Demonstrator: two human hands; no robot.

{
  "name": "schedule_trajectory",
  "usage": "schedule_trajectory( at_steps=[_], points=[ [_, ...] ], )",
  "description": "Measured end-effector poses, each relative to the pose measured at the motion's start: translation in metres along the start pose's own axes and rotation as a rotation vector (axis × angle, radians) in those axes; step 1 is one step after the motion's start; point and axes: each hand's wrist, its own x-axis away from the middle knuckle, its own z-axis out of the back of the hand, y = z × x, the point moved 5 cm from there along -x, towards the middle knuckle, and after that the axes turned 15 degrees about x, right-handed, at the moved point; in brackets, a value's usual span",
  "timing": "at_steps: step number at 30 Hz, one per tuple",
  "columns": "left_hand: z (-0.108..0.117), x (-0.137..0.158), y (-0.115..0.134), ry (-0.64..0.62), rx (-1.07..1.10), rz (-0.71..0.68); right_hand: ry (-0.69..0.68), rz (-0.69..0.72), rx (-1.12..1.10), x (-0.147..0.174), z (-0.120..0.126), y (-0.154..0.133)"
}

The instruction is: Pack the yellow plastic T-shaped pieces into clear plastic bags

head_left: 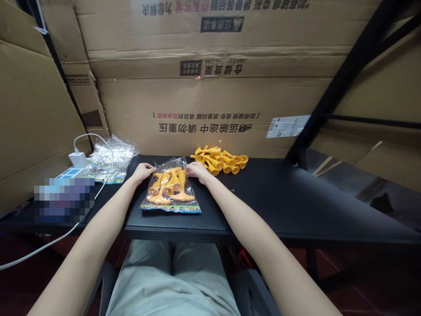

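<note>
A clear plastic bag (171,209) with a colourful printed strip along its near edge lies on the black table in front of me. Inside it are several orange-yellow plastic pieces (168,184), shaped like small trumpets with a crossbar at one end. My left hand (144,171) is closed at the bag's upper left edge, its fingertips pinching the film. At the upper right edge my right hand (196,171) has its fingers closed on the film too, with the thumb side partly hidden. A loose heap of the same orange-yellow pieces (220,160) sits just beyond my right hand.
Flat clear bags (112,153) are piled at the back left. Near them are a white charger plug (78,159) on a power strip, its cable (79,223) hanging over the front edge, and a blurred-out object (64,199). A cardboard wall (210,96) stands behind the table (296,197).
</note>
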Motion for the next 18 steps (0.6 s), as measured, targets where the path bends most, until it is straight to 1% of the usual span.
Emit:
schedule_trajectory(
  at_steps=[2, 5, 8, 11, 14, 18],
  points=[
    [0.0006, -0.0006, -0.0011, 0.009, -0.008, 0.014, -0.019, -0.022, -0.022, -0.0004, -0.0002, 0.0021],
    [0.0018, -0.0021, -0.0004, 0.008, 0.080, 0.039, -0.059, -0.043, -0.079, -0.0011, -0.0016, 0.0053],
    [0.0004, -0.0026, 0.0003, -0.038, 0.252, 0.113, -0.088, -0.067, -0.151, -0.0018, -0.0027, 0.0082],
    [-0.0038, -0.0006, 0.0011, -0.114, 0.382, 0.169, -0.095, -0.091, -0.195, -0.0018, -0.0023, 0.0095],
    [-0.0063, 0.0009, 0.0005, -0.166, 0.403, 0.152, -0.102, -0.108, -0.191, -0.0006, -0.0020, 0.0086],
    [-0.0048, -0.0013, -0.0048, -0.172, 0.364, 0.139, -0.152, -0.086, -0.178, 0.0018, -0.0040, 0.0054]
  ],
)
